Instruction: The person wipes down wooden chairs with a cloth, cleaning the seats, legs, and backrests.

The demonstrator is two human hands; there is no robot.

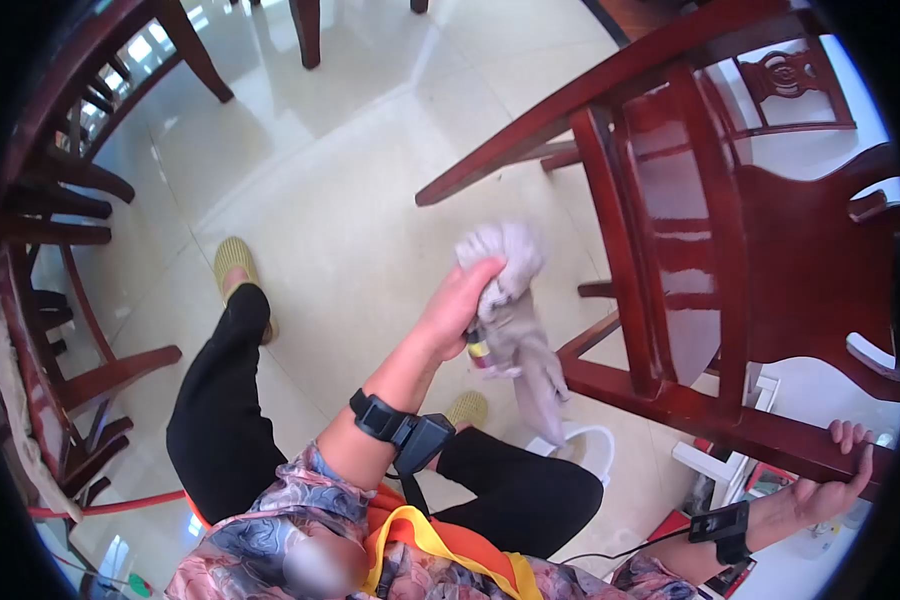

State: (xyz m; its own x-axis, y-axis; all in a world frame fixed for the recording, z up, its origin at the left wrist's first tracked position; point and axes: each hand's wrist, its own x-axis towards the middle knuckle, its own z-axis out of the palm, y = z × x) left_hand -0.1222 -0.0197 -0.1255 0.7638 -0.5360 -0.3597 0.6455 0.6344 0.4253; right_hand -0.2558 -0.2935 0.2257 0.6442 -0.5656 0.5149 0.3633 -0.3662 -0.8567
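My left hand [458, 305] is closed around a crumpled pale grey cloth [528, 335] with a small yellow and dark patch. Its upper part is blurred, and the lower end hangs loose in front of the wooden chair. At the lower right, my right hand [838, 475] has its fingers wrapped round a rail of the dark red wooden chair [682, 402]. This chair is tilted, with its legs pointing out over the floor and its carved back toward the right edge. Between the cloth and the nearest chair rail there seems to be a small gap.
More dark wooden chairs [120, 372] stand along the left side. A white curved rim or handle [608, 450] lies near my right knee. Below the tilted chair is a white rack [715, 462] with items on it. Pale glossy tiles [310, 200] cover the floor.
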